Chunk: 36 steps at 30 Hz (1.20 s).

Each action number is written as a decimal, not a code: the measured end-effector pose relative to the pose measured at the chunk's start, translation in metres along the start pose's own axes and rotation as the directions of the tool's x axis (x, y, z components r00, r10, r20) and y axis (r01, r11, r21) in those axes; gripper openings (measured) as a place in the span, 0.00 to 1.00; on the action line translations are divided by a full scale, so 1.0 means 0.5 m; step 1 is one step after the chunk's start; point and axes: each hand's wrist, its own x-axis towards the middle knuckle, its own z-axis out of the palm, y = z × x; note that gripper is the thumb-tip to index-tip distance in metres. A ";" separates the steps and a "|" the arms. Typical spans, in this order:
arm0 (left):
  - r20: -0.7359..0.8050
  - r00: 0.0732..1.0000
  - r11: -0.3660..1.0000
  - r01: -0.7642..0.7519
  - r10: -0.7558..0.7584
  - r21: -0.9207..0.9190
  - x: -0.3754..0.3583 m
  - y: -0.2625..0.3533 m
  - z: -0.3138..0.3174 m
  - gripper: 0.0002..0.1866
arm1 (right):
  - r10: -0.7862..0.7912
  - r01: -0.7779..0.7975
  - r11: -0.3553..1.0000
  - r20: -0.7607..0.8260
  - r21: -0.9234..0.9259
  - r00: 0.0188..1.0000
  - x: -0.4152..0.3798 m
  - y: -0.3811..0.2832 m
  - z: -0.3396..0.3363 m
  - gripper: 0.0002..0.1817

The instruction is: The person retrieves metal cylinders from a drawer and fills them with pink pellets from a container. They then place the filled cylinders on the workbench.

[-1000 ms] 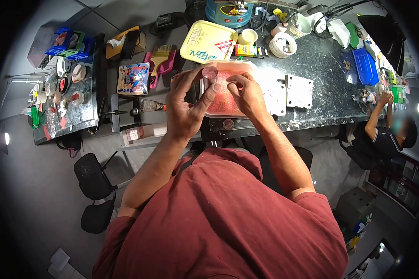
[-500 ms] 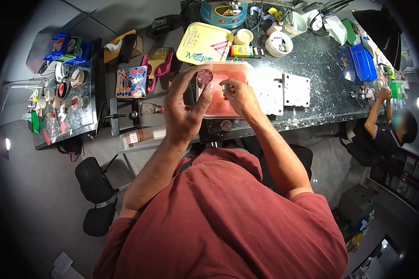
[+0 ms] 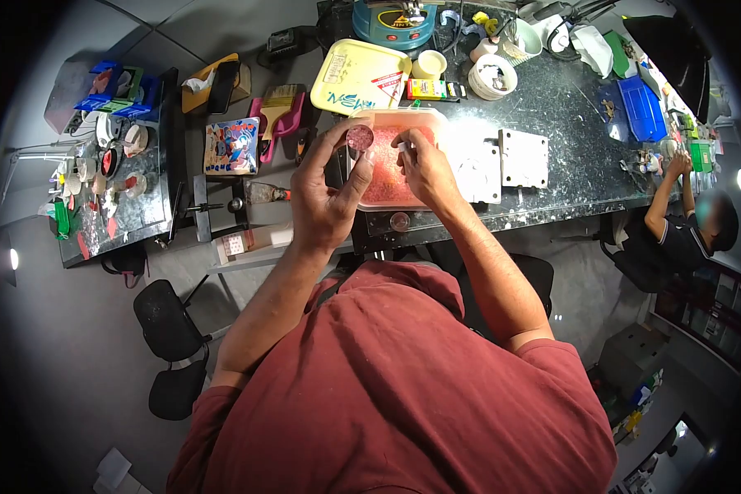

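Observation:
A small round cup [image 3: 360,137] with pink grainy material is pinched between the thumb and fingers of my left hand [image 3: 328,189]. My right hand [image 3: 428,173] is closed around a small object at its fingertips, too small to make out. Both hands are over a white tub [image 3: 445,132] with pink-red granules inside, my left at its left edge and my right over its right half. On the table edge below the tub lies a small clear round dish [image 3: 399,221].
Metal plates [image 3: 524,159] lie right of the tub. Behind it are a yellow lid [image 3: 356,76], a white bucket [image 3: 492,77] and a teal machine [image 3: 393,26]. A brush [image 3: 281,107] in a pink dustpan is at left. Another person [image 3: 690,226] sits far right.
The fingers of my right hand have turned and shifted slightly over the tub. My left hand has moved very slightly left with the cup.

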 end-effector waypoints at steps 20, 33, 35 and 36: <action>0.037 0.998 0.980 0.052 -0.046 -0.191 -0.002 -0.006 0.008 0.16 | -0.021 -0.080 0.828 0.174 0.555 0.985 -0.011 -0.094 -0.087 0.18; 0.128 0.988 0.978 0.104 -0.082 -0.181 -0.011 -0.016 0.008 0.15 | -0.418 0.403 0.759 -0.092 0.511 0.904 -0.049 -0.192 -0.112 0.18; 0.153 0.985 0.982 0.101 -0.076 -0.158 -0.012 -0.016 0.005 0.16 | -0.503 0.499 0.855 -0.014 0.140 0.864 -0.052 -0.198 -0.122 0.17; 0.162 0.985 0.976 0.094 -0.063 -0.196 -0.015 -0.024 0.007 0.16 | -0.461 0.454 0.871 -0.012 0.188 0.888 -0.056 -0.204 -0.121 0.16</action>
